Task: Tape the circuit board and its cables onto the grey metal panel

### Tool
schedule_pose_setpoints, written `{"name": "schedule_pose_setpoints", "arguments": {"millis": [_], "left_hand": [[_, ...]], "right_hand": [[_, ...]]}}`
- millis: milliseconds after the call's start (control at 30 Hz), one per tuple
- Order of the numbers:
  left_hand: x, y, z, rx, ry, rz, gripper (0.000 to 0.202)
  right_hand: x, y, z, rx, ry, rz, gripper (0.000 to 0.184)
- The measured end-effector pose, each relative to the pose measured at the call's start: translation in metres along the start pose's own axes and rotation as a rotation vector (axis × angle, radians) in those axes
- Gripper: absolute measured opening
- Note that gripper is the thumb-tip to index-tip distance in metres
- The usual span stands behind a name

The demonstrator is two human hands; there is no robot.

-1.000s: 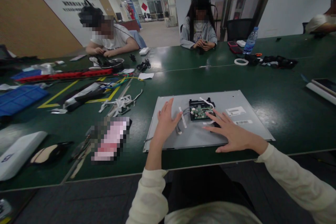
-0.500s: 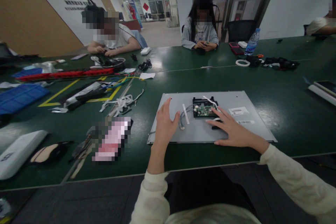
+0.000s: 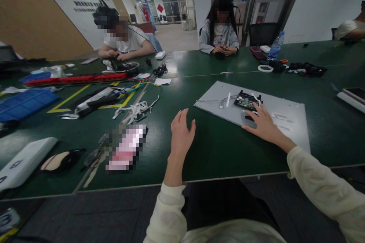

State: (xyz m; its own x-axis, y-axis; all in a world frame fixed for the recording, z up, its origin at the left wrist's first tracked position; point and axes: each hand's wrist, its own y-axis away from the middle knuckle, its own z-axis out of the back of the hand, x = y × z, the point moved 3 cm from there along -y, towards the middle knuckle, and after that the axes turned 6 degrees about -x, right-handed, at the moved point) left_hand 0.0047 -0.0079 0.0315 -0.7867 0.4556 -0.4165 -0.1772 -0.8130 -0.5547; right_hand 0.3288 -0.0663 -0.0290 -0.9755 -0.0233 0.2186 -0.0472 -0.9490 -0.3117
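Note:
A flat grey metal panel (image 3: 211,102), like the back of a display, lies turned at an angle on the green table. On it sits a black frame with a green circuit board (image 3: 244,100), with thin cables and a white strip (image 3: 228,99) to its left. My right hand (image 3: 264,125) rests over the panel beside the board, fingers spread. My left hand (image 3: 181,131) is off the panel, left of its near edge, with thumb and fingers apart and nothing in it. Part of the panel is hidden under my right hand and forearm.
To the left lie a phone (image 3: 127,148), a tangle of white strips (image 3: 137,111), a white box (image 3: 27,161) and a blue basket (image 3: 25,102). Across the table sit two people. A water bottle (image 3: 275,46) and a tape ring (image 3: 265,68) are at the back right.
The panel has turned clockwise and shifted right and away from me. My right hand has moved right with it. My left hand, at the panel before, is now apart from it.

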Motion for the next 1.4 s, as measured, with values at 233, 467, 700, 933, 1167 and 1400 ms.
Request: {"name": "schedule_pose_setpoints", "arguments": {"millis": [233,467,700,933,1167,1400], "left_hand": [[-0.001,0.003,-0.006,0.113,-0.07,-0.051,0.037],[-0.001,0.005,-0.008,0.189,-0.079,-0.066,0.033],[-0.002,0.005,-0.005,0.216,-0.088,-0.063,0.034],[0.0,0.007,-0.009,0.228,-0.101,-0.058,0.034],[0.0,0.008,-0.008,0.263,-0.1,-0.061,0.034],[0.0,0.009,-0.01,0.252,-0.12,-0.088,0.032]], "right_hand": [[-0.042,-0.015,-0.005,-0.055,0.08,-0.3,0.078],[-0.073,-0.025,-0.007,-0.139,0.12,-0.51,0.077],[-0.101,-0.032,-0.007,-0.189,0.103,-0.647,0.08],[-0.127,-0.039,-0.012,-0.201,0.101,-0.754,0.086],[-0.143,-0.041,-0.016,-0.238,0.108,-0.764,0.099],[-0.153,-0.043,-0.02,-0.227,0.149,-0.804,0.094]]}}
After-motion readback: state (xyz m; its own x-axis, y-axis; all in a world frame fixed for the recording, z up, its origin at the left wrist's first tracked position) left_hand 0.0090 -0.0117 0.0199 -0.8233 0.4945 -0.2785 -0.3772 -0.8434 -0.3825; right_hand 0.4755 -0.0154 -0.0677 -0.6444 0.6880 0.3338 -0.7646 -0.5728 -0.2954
